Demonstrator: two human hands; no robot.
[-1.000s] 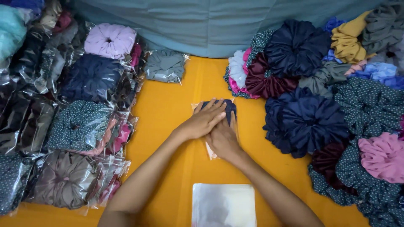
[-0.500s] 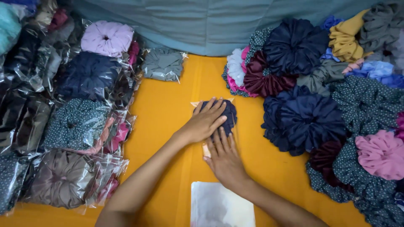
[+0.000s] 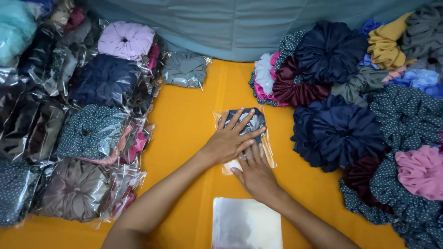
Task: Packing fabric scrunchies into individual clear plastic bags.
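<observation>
Orange surface crowded with scrunchies, bagged and loose

An orange-covered table (image 3: pixel 189 124) carries bagged scrunchies (image 3: pixel 92 133) heaped along its left side, with one grey bagged scrunchie (image 3: pixel 185 70) lying apart near the far edge. A pile of loose scrunchies (image 3: pixel 350 124) fills the right side. In the middle lies a clear bag with a dark scrunchie (image 3: pixel 244 127) inside, and nearest the camera sits a stack of clear bags (image 3: pixel 247 223).

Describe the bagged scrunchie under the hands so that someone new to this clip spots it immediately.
On the orange table, between the bagged stacks on the left and the loose scrunchie heap on the right, lies one clear bag. The left hand and right hand press it flat. It holds a dark dotted scrunchie and lies alone mid-table.
</observation>
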